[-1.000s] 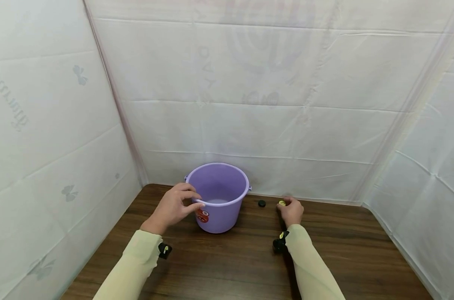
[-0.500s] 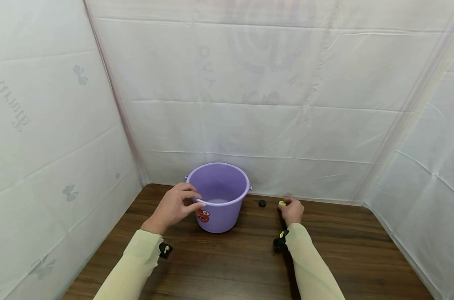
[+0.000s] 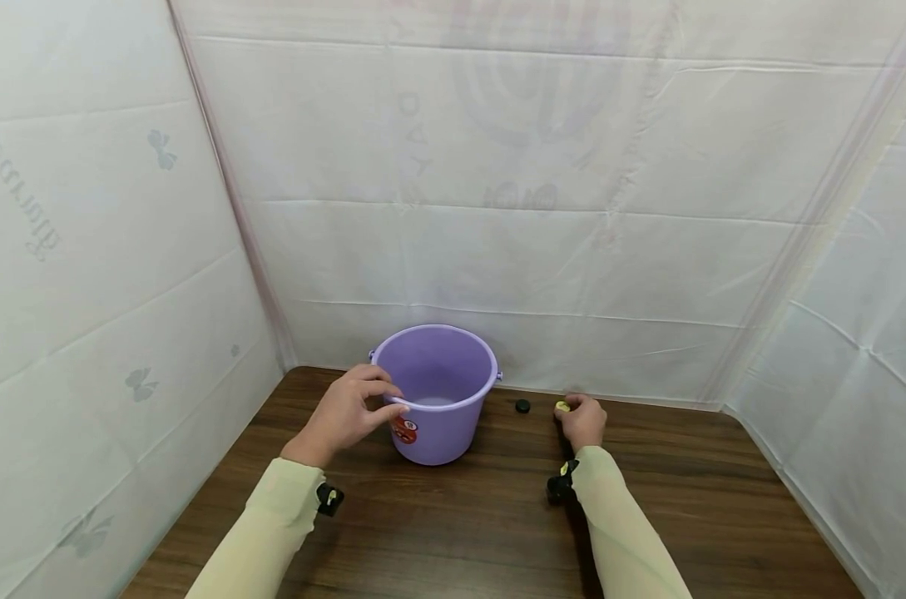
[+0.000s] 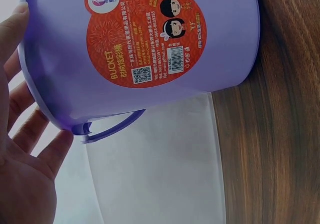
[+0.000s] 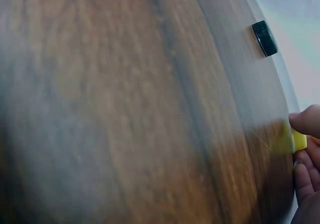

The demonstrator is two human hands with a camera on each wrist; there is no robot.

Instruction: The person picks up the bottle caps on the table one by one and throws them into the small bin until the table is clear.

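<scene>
A purple plastic bucket [image 3: 453, 428] with a red sticker [image 4: 142, 38] stands upright towards the back of the table. My left hand [image 3: 348, 416] grips its near left rim, with the thumb outside and the fingers over the edge. To the right, my right hand [image 3: 583, 423] pinches a small yellow disc-like piece [image 5: 299, 140] between thumb and fingers, at or just above the tabletop. Part of that piece is hidden by the fingers. Left of this hand a small round black piece [image 3: 523, 406] lies on the wood, apart from both hands.
The dark wooden table [image 3: 438, 532] ends at the back against a white hanging sheet [image 3: 535, 349]. More sheeting [image 3: 123, 333] closes off the left side, and the right side too. The bucket's handle [image 4: 117, 129] hangs down at its far side.
</scene>
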